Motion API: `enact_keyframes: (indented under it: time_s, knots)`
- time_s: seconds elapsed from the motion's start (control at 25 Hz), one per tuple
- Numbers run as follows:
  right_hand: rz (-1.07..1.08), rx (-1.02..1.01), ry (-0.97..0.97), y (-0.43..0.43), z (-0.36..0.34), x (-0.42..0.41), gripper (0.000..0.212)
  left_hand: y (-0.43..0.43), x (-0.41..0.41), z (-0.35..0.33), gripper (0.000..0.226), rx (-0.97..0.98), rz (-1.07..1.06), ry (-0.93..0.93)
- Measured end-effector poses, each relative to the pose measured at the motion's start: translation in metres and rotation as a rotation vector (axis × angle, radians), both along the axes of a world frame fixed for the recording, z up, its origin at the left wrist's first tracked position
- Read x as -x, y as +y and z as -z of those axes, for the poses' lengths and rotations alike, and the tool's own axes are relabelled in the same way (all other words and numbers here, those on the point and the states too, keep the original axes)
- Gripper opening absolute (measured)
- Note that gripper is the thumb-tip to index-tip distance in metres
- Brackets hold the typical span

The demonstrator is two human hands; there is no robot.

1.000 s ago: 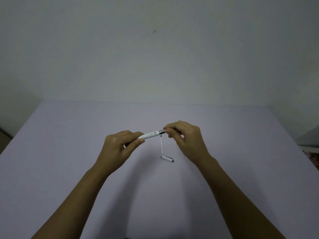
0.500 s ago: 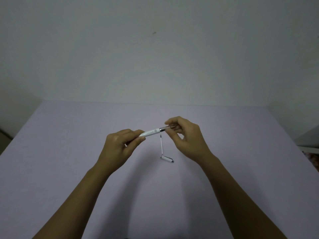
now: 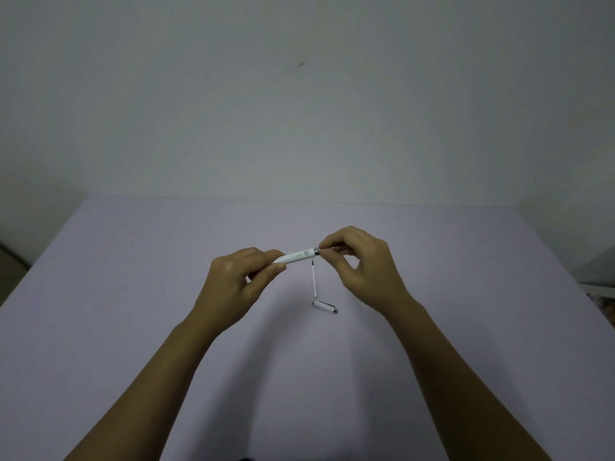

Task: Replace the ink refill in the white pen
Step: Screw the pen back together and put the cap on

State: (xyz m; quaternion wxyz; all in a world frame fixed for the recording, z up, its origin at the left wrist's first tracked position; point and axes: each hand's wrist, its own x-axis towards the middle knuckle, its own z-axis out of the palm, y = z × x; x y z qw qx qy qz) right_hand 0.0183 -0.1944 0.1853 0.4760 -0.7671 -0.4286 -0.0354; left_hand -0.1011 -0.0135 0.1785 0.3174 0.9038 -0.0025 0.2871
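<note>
I hold the white pen barrel (image 3: 298, 256) level above the table, its left end pinched in my left hand (image 3: 238, 284). My right hand (image 3: 361, 261) pinches the dark refill end (image 3: 337, 248) that sticks out of the barrel's silver ring at the right. On the table below lie a thin white refill (image 3: 314, 277), pointing away from me, and a short white pen cap piece (image 3: 325, 306) with a dark tip, touching the refill's near end.
The lilac table (image 3: 133, 294) runs to a plain grey wall at the back. Its left and right edges fall away at the frame sides, with a pale object (image 3: 599, 289) past the right edge.
My right hand lifted a little and shifted its pinch along the dark part at the barrel's right end. The barrel tilted up slightly on the right. The loose parts on the table stayed put.
</note>
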Motion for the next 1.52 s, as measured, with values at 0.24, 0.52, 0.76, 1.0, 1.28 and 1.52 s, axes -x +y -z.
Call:
enact_keyframes:
  time_s: [0.24, 0.52, 0.76, 1.0, 1.28, 1.52]
  knots:
    - [-0.028, 0.038, 0.045, -0.003, -0.004, -0.002, 0.028, -0.005, 0.001, 0.000, 0.018, 0.022, 0.003, -0.002]
    - [-0.034, 0.070, 0.009, -0.005, -0.002, -0.003, 0.019, -0.006, 0.002, 0.000, 0.018, 0.041, 0.009, 0.000]
    - [0.037, 0.153, -0.060, -0.003, 0.000, -0.003, 0.029, -0.005, 0.003, -0.001, 0.019, 0.032, 0.010, -0.003]
    - [-0.003, 0.165, -0.103, -0.004, -0.006, -0.002, 0.013, -0.004, 0.004, -0.002, 0.019, 0.018, 0.004, -0.012]
    - [0.036, 0.214, -0.163, -0.008, -0.010, -0.001, 0.015, -0.005, 0.004, -0.002, 0.020, 0.010, 0.003, -0.017]
    - [0.057, 0.222, -0.196, -0.008, -0.014, 0.000, 0.023, -0.005, 0.004, -0.002, 0.019, -0.009, 0.006, -0.010]
